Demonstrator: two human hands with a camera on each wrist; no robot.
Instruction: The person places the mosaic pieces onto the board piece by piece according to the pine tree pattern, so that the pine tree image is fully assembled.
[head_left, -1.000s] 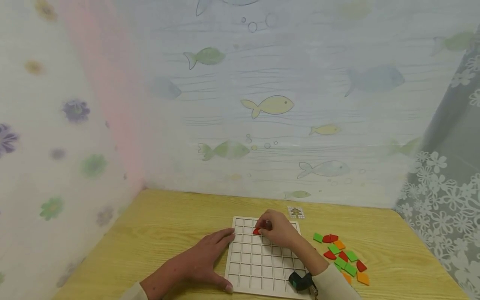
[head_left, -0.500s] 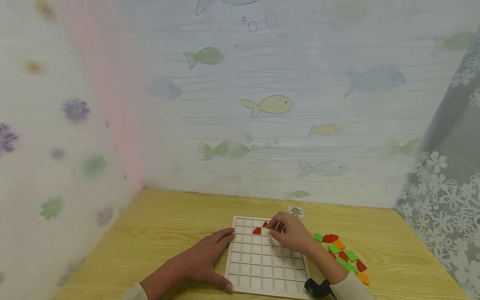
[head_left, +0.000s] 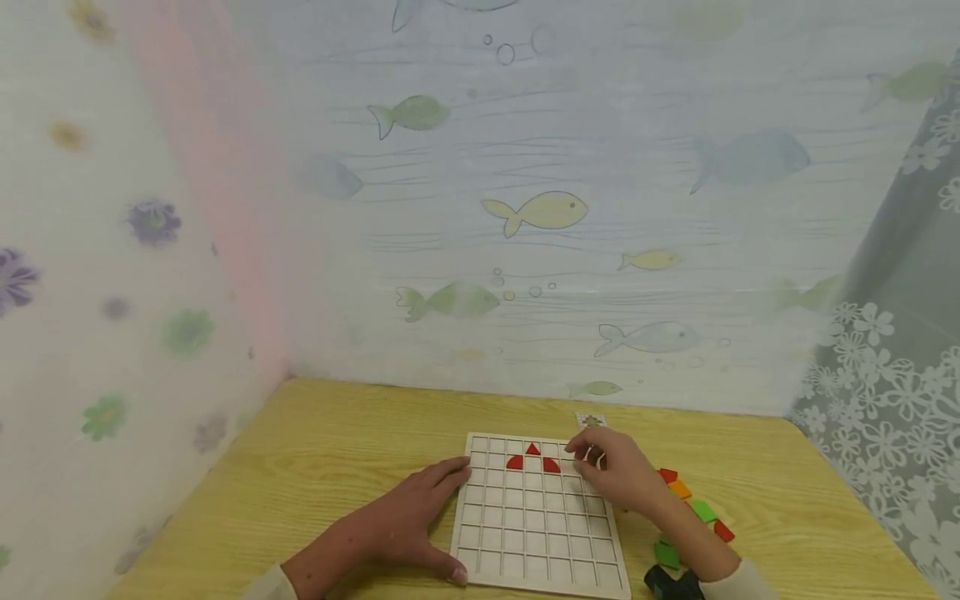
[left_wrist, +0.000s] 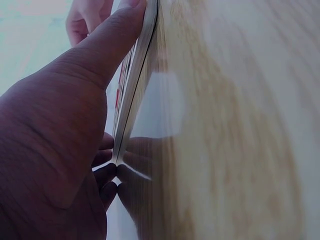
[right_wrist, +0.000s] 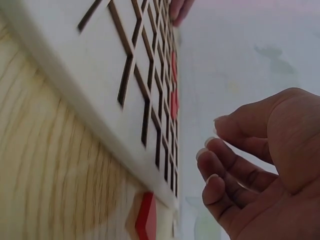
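Red triangle: (head_left: 532, 449) top row of the gridded board (head_left: 514, 542).
Rounded red pair: second row, left rounded piece (head_left: 515, 462) and right rounded piece (head_left: 551, 465) one cell apart, flanking the triangle from below.
Change: half a second ago the right hand (head_left: 618, 467) was over the right rounded piece's cell; now the piece shows there and the hand has shifted to the board's right side.
Meaning: that placement reads as finished, to my eye; three pieces visible on the grid.
Right hand: thumb and fingertips apart, fingers loosely bent, nothing seen between them.
Left hand: (head_left: 408, 517) spread along the board's left edge, thumb at the near corner; seems to be steadying it.
Loose pieces: green (head_left: 703, 511), orange (head_left: 680, 489) and red (head_left: 723, 531), right of the board, partly behind the right forearm.
Stray red piece: (right_wrist: 146, 217) on the table just beside the board, right wrist view.
Printed card: (head_left: 591, 419) beyond the board, partly hidden by the right hand.
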